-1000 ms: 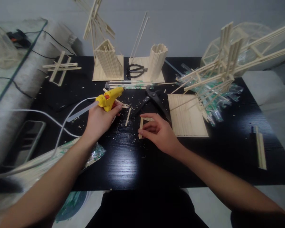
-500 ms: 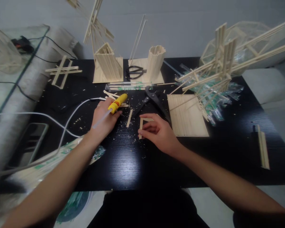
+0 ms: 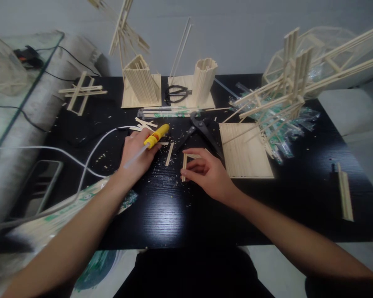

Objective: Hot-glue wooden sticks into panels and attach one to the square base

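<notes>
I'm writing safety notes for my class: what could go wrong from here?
The right hand pinches small sticks in bare fingers; if the glue gun in the left hand is hot, glue or its nozzle might burn them.
The cord lies over the packet beside the left forearm, so it could snag or drag that.
The open pliers lie close by the right hand, which might knock them.

The left hand (image 3: 139,152) has moved slightly rightward, and the yellow glue gun (image 3: 156,136) has turned in it, from side-on to a slimmer outline, sitting lower and further right, near the frame's centre. Its clear glue stick (image 3: 136,155) now slopes more steeply toward the lower left, over the wrist. Loose wood strips (image 3: 146,123) beyond the gun, mostly covered before, have come into view.
</notes>
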Demonstrator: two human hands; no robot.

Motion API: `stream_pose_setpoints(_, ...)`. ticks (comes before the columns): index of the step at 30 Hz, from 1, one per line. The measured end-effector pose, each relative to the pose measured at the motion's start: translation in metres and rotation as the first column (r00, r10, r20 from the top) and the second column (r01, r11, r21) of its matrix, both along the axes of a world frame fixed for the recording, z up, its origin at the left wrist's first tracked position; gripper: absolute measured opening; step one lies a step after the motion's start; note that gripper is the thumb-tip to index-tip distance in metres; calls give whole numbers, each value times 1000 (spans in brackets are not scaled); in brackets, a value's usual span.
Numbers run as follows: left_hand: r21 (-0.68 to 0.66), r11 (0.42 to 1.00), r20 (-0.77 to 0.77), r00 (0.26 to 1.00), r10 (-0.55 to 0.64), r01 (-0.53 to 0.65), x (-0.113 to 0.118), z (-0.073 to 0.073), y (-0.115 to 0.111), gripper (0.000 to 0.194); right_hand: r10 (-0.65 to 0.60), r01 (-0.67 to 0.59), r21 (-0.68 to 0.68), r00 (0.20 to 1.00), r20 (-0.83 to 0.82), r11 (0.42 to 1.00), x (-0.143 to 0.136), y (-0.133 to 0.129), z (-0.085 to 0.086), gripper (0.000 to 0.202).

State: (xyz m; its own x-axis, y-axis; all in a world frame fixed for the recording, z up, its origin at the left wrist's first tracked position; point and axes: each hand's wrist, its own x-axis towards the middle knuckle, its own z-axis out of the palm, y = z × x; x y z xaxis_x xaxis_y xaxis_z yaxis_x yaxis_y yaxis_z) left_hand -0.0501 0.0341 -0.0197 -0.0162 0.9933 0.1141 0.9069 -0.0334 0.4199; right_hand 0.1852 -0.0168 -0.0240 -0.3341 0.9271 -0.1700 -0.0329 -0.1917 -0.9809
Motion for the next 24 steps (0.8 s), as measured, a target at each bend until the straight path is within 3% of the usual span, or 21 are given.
stream_pose_setpoints(8,-21,998,60,997,-52,54,2,-3,-3,16,-6,6,0,1000,4,1000,1,0,1,47)
stream_pose_setpoints(14,-51,998,252,967,40,-28,4,2,-6,20,-11,11,-1,1000,-2,1000,1,1,0,45)
stream_pose_setpoints(20,-138,990,623,780,67,26,9,19,-14,29,-57,58,24,998,-37,998,2,4,-2,48)
stream_pose_setpoints(24,-233,954,794,603,76,187,15,20,-19,27,-87,87,3,994,-72,996,1,5,-1,49)
